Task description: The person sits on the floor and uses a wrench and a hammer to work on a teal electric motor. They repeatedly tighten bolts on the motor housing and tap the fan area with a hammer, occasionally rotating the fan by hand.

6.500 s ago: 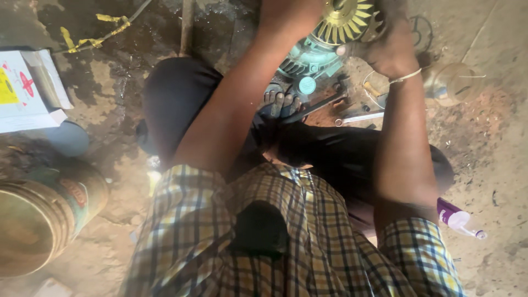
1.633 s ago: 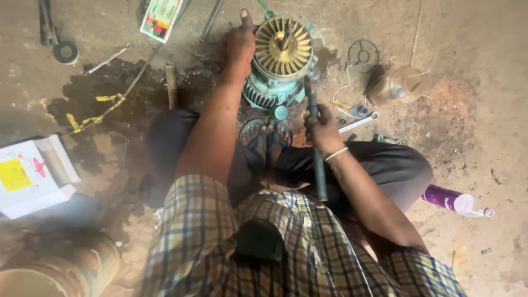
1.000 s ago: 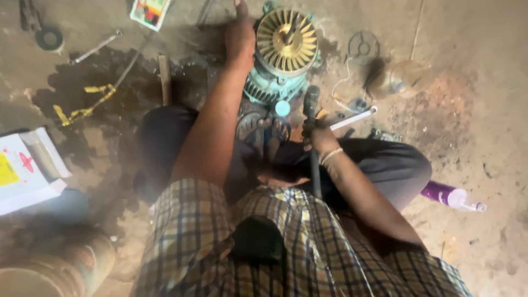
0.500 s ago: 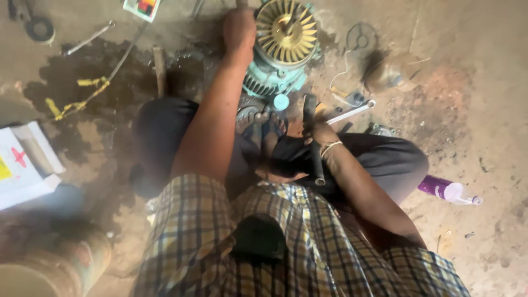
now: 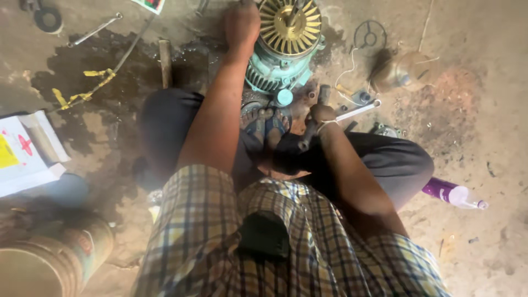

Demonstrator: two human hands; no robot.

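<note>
The left hand rests flat against the green motor just to its right, gripping nothing, while the right hand, nearer the body, is closed around a dark metal bar.

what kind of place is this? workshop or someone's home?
Probably an informal repair workshop, worked on the ground: a green electric motor with a yellow fan, a spanner and a dark oily stain on the bare dirt floor.
</note>
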